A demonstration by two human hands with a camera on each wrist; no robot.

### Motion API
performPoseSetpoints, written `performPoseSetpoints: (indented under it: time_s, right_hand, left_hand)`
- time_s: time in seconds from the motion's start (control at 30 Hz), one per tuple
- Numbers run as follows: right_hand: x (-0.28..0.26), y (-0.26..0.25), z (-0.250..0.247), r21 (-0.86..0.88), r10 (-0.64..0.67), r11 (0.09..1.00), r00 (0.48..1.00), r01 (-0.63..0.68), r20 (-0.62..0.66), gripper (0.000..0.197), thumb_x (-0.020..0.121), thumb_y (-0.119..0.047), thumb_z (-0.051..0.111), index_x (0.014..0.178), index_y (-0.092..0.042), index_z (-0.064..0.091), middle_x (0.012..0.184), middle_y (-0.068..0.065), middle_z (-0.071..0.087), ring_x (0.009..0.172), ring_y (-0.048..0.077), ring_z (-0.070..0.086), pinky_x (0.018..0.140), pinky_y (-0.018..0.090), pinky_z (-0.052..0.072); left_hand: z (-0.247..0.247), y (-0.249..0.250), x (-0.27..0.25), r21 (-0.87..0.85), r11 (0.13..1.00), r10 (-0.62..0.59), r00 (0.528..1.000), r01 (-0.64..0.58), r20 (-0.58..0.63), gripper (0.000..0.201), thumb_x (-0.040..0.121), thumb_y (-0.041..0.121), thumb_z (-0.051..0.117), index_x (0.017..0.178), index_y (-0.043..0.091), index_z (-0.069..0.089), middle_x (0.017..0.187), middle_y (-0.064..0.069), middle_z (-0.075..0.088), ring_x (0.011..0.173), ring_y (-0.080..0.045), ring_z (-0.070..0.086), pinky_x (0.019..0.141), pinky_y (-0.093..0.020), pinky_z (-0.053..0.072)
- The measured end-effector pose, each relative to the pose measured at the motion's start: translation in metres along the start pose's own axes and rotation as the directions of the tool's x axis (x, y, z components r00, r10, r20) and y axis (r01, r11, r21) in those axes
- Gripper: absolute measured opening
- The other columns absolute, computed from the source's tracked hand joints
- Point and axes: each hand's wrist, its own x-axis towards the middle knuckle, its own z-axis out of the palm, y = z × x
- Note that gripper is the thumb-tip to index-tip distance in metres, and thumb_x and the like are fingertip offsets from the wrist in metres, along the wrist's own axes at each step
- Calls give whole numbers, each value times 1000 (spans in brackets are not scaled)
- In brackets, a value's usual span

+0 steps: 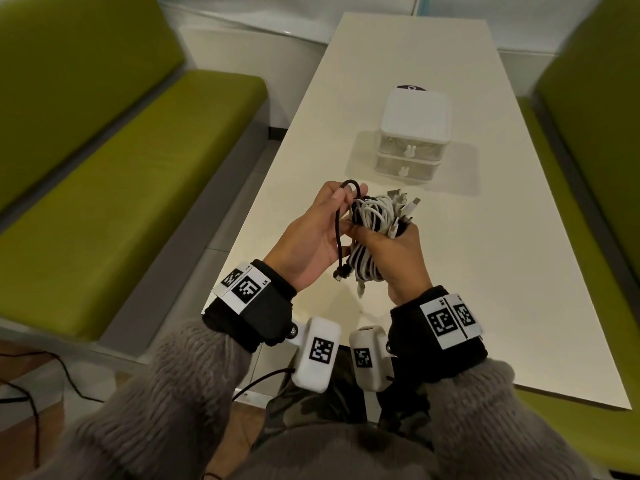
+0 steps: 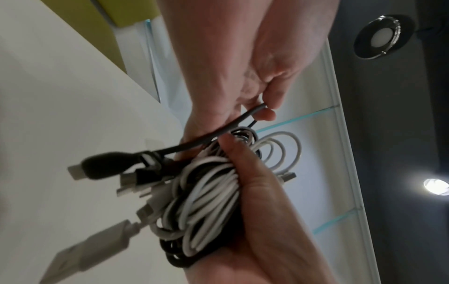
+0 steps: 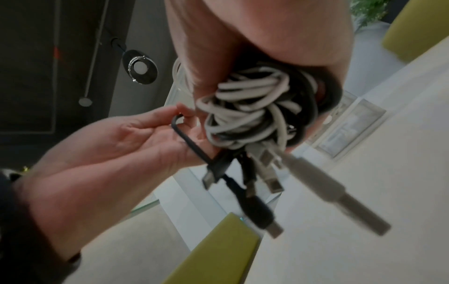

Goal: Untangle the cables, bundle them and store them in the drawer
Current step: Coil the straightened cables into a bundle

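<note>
Right hand clamps coil of white and black cables above table. Left hand pinches loose black cable beside coil. Drawer unit beyond, both drawers closed. Risk: slack grip lets loops spring apart; dangling plugs snag.

1. The right hand grips a bundle of white and black cables.
2. The left hand pinches a loose black cable.
3. A small white plastic drawer box sits on the long white counter.
</note>
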Motion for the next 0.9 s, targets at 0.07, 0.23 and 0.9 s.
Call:
performPoseSetpoints:
  time_s: [0.07,0.23,0.9]
  right_hand:
    - [0,2,-1,26,16,1000,1000,-16,-16,14,77,2,71,90,-5,69,83,13,70,77,25,69,76,43,58]
    - [2,2,-13,101,75,993,990,-63,-119,9,77,0,71,82,-4,65,70,7,65,62,16,63,58,26,51]
    - [3,2,-14,162,90,985,982,-63,-166,47,73,-4,79,114,8,57,94,16,68,79,23,69,64,32,59]
  left_hand:
    - [0,1,1,74,997,-33,999,31,23,20,100,29,32,84,22,43,142,-6,42,118,-20,43,88,-49,41]
    - [-11,12,0,349,936,4,988,50,-152,20,94,34,41,79,22,48,115,2,62,107,-13,55,85,-46,49]
    - [-10,-20,3,945,288,31,988,-153,150,31,97,3,35,124,2,50,80,0,43,68,-9,41,63,-12,32]
